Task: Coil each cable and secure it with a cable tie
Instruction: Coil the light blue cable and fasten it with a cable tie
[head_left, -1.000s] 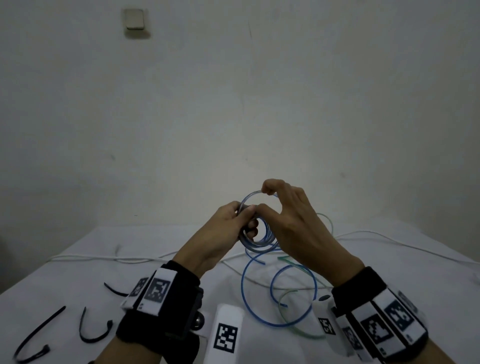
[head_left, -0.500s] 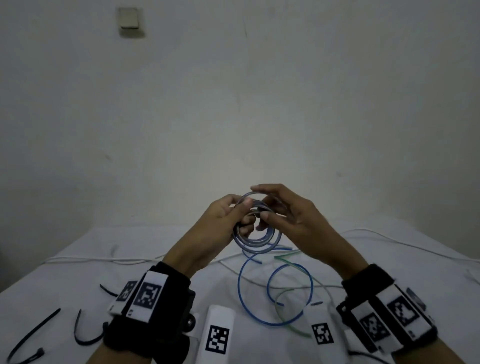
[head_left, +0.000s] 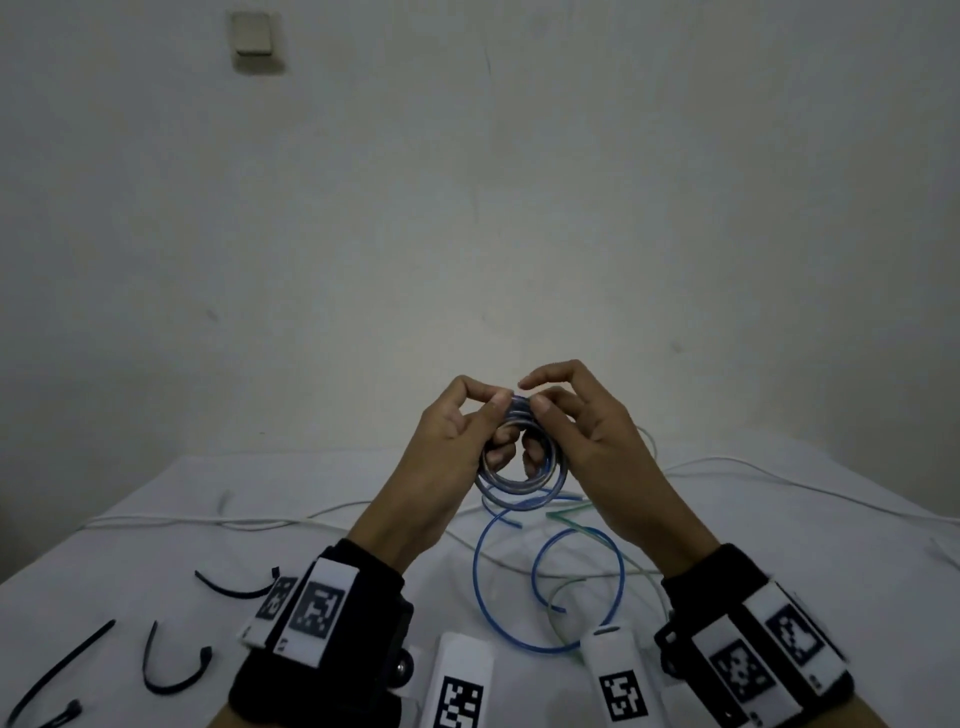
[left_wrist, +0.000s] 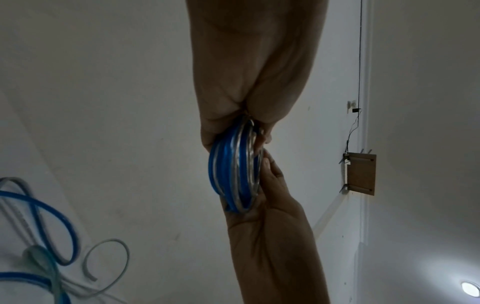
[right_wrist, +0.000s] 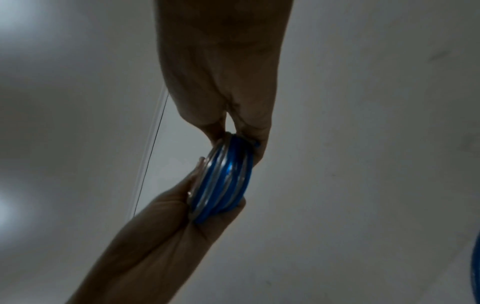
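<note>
- Coiled cable (head_left: 519, 467), blue and silver-grey loops, is held up at centre frame above the white counter (head_left: 260, 545).
- Left hand (head_left: 447, 457) pinches its top between thumb and forefinger.
- Right hand (head_left: 582, 436) pinches the same spot from the other side.
- Black cable ties (head_left: 171, 670) lie at lower left.

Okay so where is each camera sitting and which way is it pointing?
Head: on the head, aimed forward and down at the wall and table; shows both hands and wrist bands.
Left wrist: looks along the left hand up toward the wall.
Right wrist: looks along the right hand.
All three share the blue coil.
</note>
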